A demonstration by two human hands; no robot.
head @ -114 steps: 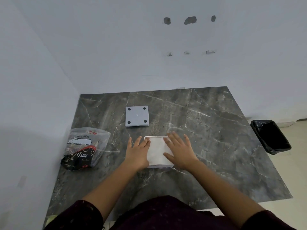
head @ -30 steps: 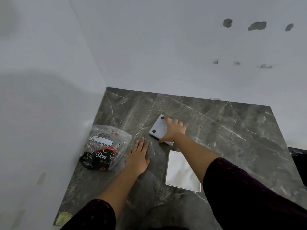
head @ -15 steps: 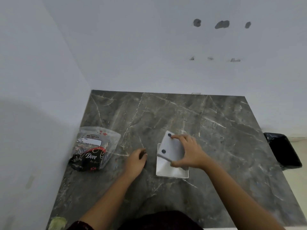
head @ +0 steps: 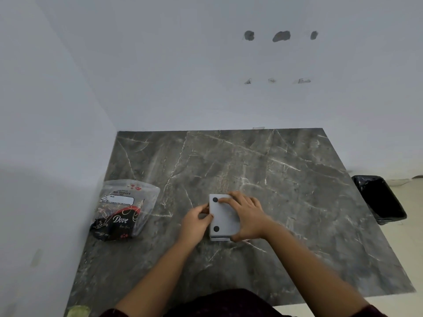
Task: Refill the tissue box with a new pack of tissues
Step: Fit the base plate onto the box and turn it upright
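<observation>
The grey bottom panel (head: 223,217) with black rubber feet lies flat on the upside-down tissue box, whose white edge (head: 218,238) shows under it, in the middle of the marble table (head: 286,179). My right hand (head: 246,215) lies over the panel's right half, thumb at the box's front right corner. My left hand (head: 198,221) holds the box's left edge with curled fingers. The tissues inside are hidden. A clear plastic Dove tissue pack wrapper (head: 122,210) lies to the left.
A black-lined waste bin (head: 378,199) stands on the floor beyond the table's right edge. White walls close off the table's far and left sides. A small yellowish scrap (head: 77,311) sits at the table's near left corner.
My right hand fetched the grey panel from farther back, carried it tilted over the white box and laid it flat on top. My left hand moved from the table to the box's left edge.
</observation>
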